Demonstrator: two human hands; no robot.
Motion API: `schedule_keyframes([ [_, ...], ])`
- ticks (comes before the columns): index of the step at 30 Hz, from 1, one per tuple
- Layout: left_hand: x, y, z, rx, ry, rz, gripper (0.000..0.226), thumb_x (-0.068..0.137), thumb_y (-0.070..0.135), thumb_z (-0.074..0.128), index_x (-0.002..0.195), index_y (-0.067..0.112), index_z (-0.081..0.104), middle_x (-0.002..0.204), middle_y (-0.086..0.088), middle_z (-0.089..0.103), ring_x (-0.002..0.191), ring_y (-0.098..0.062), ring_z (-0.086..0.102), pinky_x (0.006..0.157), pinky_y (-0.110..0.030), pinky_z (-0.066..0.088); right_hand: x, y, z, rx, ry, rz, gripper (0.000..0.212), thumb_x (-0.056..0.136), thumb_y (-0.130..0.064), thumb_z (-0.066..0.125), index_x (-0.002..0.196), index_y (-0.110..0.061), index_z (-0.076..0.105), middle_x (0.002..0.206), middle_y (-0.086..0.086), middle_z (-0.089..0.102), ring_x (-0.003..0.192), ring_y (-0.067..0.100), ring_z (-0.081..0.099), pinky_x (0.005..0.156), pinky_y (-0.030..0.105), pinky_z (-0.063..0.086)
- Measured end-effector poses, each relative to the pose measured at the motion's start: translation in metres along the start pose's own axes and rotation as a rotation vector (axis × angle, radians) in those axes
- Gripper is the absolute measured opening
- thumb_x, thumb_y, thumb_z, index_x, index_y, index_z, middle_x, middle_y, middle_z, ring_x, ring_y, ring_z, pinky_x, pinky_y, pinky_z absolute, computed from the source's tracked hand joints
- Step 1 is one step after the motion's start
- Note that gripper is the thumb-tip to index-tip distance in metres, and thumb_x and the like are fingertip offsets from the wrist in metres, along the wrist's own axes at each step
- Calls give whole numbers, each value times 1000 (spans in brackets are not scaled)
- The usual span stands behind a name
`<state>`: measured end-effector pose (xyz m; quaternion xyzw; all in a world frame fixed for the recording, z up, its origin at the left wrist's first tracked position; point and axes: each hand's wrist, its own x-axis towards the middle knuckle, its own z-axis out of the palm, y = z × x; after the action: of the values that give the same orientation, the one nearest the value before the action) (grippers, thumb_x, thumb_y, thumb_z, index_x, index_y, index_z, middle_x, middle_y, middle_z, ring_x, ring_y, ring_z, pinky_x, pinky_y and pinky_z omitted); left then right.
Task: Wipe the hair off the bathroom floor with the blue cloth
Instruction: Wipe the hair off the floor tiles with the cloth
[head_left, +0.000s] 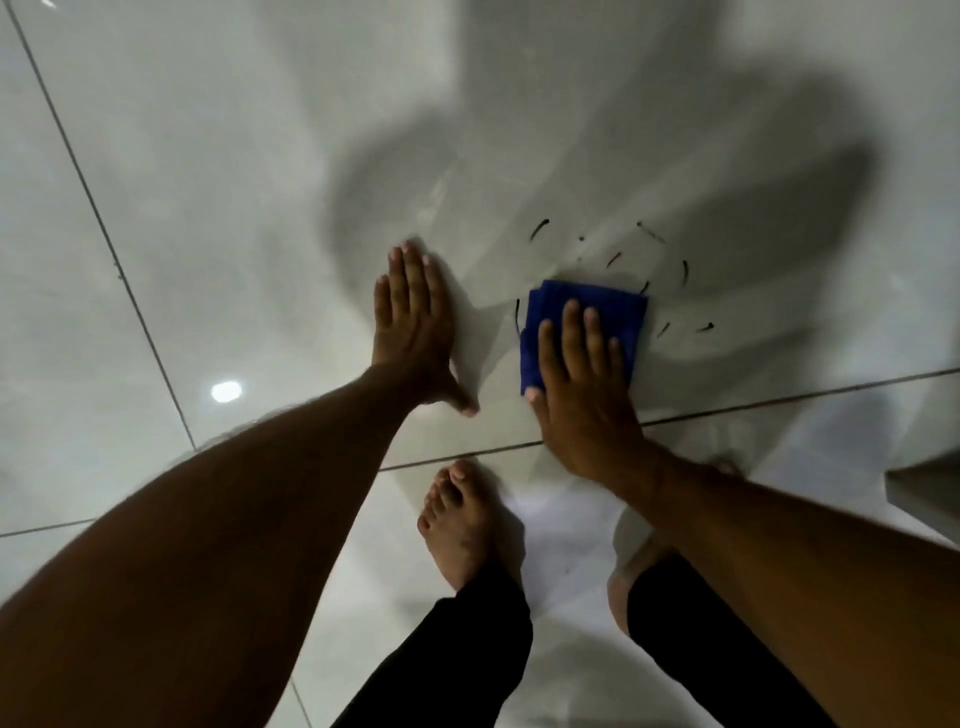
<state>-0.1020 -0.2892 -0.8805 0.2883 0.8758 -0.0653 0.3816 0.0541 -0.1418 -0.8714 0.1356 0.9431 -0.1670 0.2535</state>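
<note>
with our right hand (582, 395) pressing flat, fingers spread, on the folded blue cloth (587, 317) amid the hair clippings (540, 228) and our left hand (415, 332) open, empty on the floor (208, 208), we risk scattering strands outward.

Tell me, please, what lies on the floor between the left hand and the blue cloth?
In the head view, only bare glossy tile separates the left hand from the blue cloth, apart from one thin dark hair beside the cloth's left edge.
</note>
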Motion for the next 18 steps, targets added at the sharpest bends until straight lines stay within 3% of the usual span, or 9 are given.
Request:
schedule_keyframes([
  [2, 6, -4, 2, -24, -12, 1, 190, 10, 82, 77, 145, 2, -31, 150, -22, -42, 141, -39, -36, 113, -46, -25, 5, 9, 9, -55, -1, -55, 77, 96, -41, 45, 155, -12, 6, 163, 19, 0, 150, 39, -2, 119, 57, 4],
  [6, 9, -5, 4, -11, -39, -17, 192, 6, 85, 72, 145, 3, -31, 149, -18, -45, 140, -36, -39, 111, -43, -30, 84, 34, -21, -164, 133, -284, 75, 92, -44, 35, 155, -15, 8, 164, 16, 8, 150, 37, 4, 120, 56, 9],
  [9, 11, -5, 4, -8, -42, -23, 192, 6, 86, 70, 145, 3, -31, 150, -19, -43, 141, -36, -38, 112, -43, -28, 133, 19, -40, -147, 200, -179, 75, 91, -45, 33, 155, -15, 8, 164, 16, 9, 150, 36, 6, 119, 56, 10],
  [11, 11, -6, 3, 4, -54, -23, 191, 7, 86, 71, 145, 3, -31, 151, -19, -44, 140, -37, -39, 113, -46, -27, 108, 8, -24, -141, 195, -186, 76, 92, -42, 39, 155, -15, 7, 164, 16, 7, 150, 37, 5, 120, 58, 9],
  [14, 9, -5, 0, 6, -79, -27, 189, 9, 86, 72, 146, 4, -31, 151, -19, -43, 140, -37, -39, 115, -48, -24, 23, 31, 9, -266, 32, -633, 75, 93, -36, 46, 156, -16, 8, 164, 13, 3, 151, 34, 2, 121, 55, 2],
  [16, 8, -5, -2, 7, -94, -32, 190, 9, 86, 72, 145, 4, -32, 151, -19, -44, 140, -37, -40, 112, -45, -28, 18, 70, -5, -375, -104, -976, 76, 93, -32, 54, 155, -17, 13, 164, 8, 8, 151, 28, 5, 122, 51, 1],
  [18, 8, -5, -3, 16, -100, -34, 191, 8, 87, 71, 144, 3, -34, 149, -20, -45, 139, -38, -41, 111, -43, -30, 58, 94, -27, -450, -31, -1077, 77, 89, -29, 61, 154, -17, 21, 162, 9, 18, 150, 28, 12, 122, 51, 9],
])
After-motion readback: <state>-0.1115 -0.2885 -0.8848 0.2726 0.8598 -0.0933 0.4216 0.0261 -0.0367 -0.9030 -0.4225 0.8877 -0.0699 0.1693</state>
